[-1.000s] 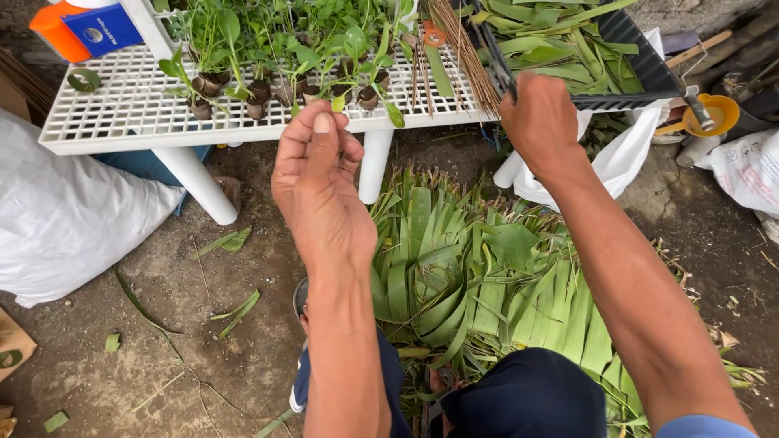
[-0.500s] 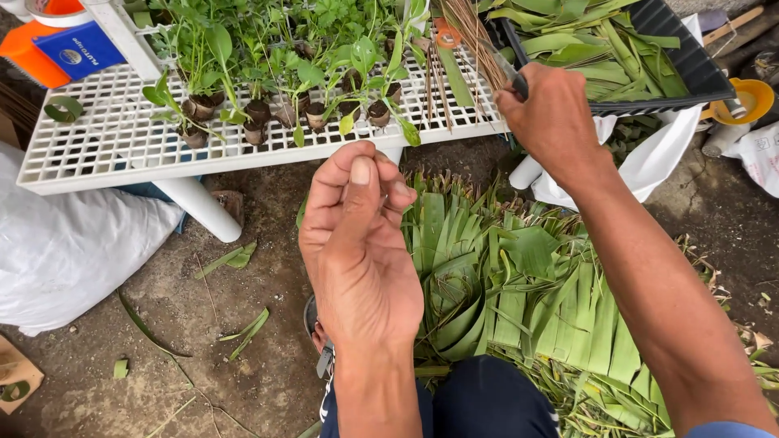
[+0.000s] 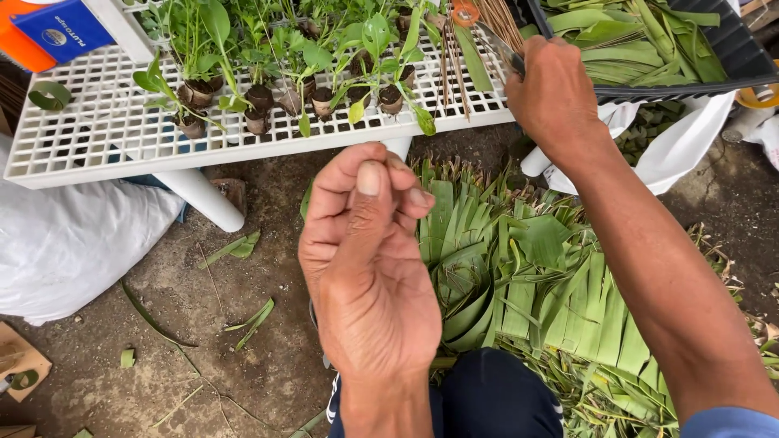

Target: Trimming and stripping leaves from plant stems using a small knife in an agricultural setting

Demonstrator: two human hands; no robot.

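My left hand (image 3: 369, 268) hangs pinched, empty, below the white rack (image 3: 105, 122); my right hand (image 3: 556, 93) grips scissors (image 3: 497, 45) beside its wrapped seedlings (image 3: 260, 97); leaf strips (image 3: 519, 284) remain.

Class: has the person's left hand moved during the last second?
Yes. The left hand has drawn back from the white grid table, toward the person, fingers curled.

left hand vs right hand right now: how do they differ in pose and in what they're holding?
The left hand is raised in mid-air over the ground, fingers bunched against the thumb; nothing can be seen in it. The right hand reaches out to the white grid table and is closed around a thin dark tool. The left hand sits nearer the camera and looks larger; the right hand is farther off. Both are bare, backs turned to the camera.
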